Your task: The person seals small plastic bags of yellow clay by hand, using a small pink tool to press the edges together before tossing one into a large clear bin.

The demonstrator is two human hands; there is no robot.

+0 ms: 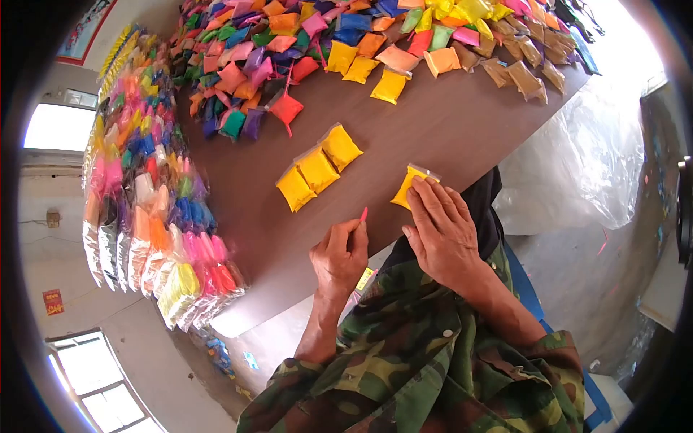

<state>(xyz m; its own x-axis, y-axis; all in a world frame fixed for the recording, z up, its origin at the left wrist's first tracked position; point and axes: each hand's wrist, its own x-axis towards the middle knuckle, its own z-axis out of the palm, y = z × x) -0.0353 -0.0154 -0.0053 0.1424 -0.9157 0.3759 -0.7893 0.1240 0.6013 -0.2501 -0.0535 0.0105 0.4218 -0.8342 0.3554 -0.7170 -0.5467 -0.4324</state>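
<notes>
My right hand (442,229) lies with its fingers stretched out over the lower right part of a small yellow packet (404,189) near the table edge. My left hand (339,254) is closed, pinching a thin pink stick-like piece (364,214) whose tip shows above the fingers; the rest of it is hidden. Beyond the left hand, three yellow packets lie side by side in a slanting row: a near one (294,189), a middle one (316,169) and a far one (341,146). They look like soft filling in clear plastic bags.
The brown table (245,238) carries a large heap of coloured packets (289,43) along its far side. Bundled bags of coloured packets (155,209) are stacked at the left edge. Clear plastic sheeting (577,159) hangs at the right. A red packet (286,108) lies at the heap's front.
</notes>
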